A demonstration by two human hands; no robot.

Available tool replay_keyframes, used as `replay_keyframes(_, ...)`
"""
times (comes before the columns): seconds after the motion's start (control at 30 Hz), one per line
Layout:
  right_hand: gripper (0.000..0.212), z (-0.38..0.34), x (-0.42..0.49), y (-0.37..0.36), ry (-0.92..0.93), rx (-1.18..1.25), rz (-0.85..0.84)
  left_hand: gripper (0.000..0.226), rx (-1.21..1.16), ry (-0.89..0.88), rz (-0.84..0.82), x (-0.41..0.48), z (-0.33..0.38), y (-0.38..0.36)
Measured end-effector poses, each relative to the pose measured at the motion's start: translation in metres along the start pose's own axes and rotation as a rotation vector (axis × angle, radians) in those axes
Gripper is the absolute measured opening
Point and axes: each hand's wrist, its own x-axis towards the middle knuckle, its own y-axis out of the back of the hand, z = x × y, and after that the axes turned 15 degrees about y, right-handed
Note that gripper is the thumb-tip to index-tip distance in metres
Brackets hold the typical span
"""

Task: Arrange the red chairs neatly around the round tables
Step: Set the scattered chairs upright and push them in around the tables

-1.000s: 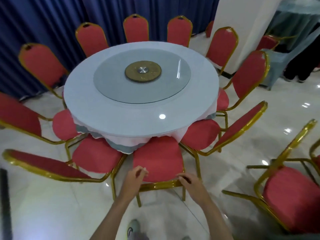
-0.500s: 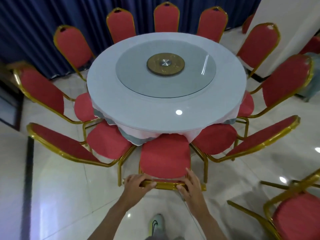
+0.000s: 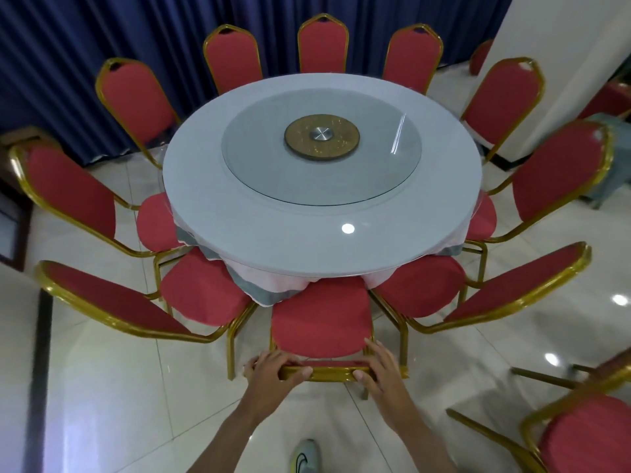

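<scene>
Red padding on the near chair (image 3: 321,315) shows mostly as its seat. Its back is seen edge-on from above, so only a thin red strip and the gold top rail (image 3: 324,372) are visible. Most of its legs are hidden under the seat and the hands. The front of the seat is tucked beneath the hanging tablecloth (image 3: 269,288) of the round desk (image 3: 307,230). It sits between two neighbouring chairs in a ring of red chairs that goes all round the desk. A glass turntable (image 3: 273,158) with a brass hub (image 3: 322,137) lies on the desk.

At the lower right a loose chair (image 3: 587,438) stands apart from the ring and is cut off by the edge of the view. One more red chair back (image 3: 479,58) peeks out from behind the white pillar (image 3: 563,63). A draped shape at the far right is too cut off to identify. Only the toe of a shoe (image 3: 306,457) shows at the bottom.

Compared with half a second ago, both grips sit at much the same spots on the rail, and the seat is under the cloth as before. A second ago the fingers were at the seat's rear edge and the loose chair filled more of the view.

The left grip (image 3: 269,368) is wrapped over the rail's left end, grasping it with the thumb along the near face. The right grip (image 3: 379,370) clasps the right end, with its fingers reaching over toward the seat and its thumb pressed on the rail.
</scene>
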Motion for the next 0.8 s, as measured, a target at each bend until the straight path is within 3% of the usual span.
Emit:
replay_keyframes(0.13,0.052,-0.009,0.003,0.007,-0.033,0.016,-0.002,0.058,0.006,0.014,-0.066,-0.001,0.002,0.005)
replay_keyframes(0.3,0.048,-0.018,0.014,0.022,-0.172,0.112,-0.067,0.039,-0.088,0.046,-0.295,0.0,0.019,0.024)
replay_keyframes(0.4,0.011,-0.027,0.023,0.038,-0.261,0.126,-0.076,0.031,-0.116,0.022,-0.286,0.003,0.037,0.03)
replay_keyframes(0.43,0.008,-0.028,0.024,0.043,-0.262,0.105,-0.065,0.029,-0.11,0.004,-0.271,0.006,0.042,0.03)
replay_keyframes(0.8,0.011,-0.041,0.03,0.1,-0.26,0.116,0.104,0.014,-0.225,-0.113,-0.243,0.027,0.103,-0.005)
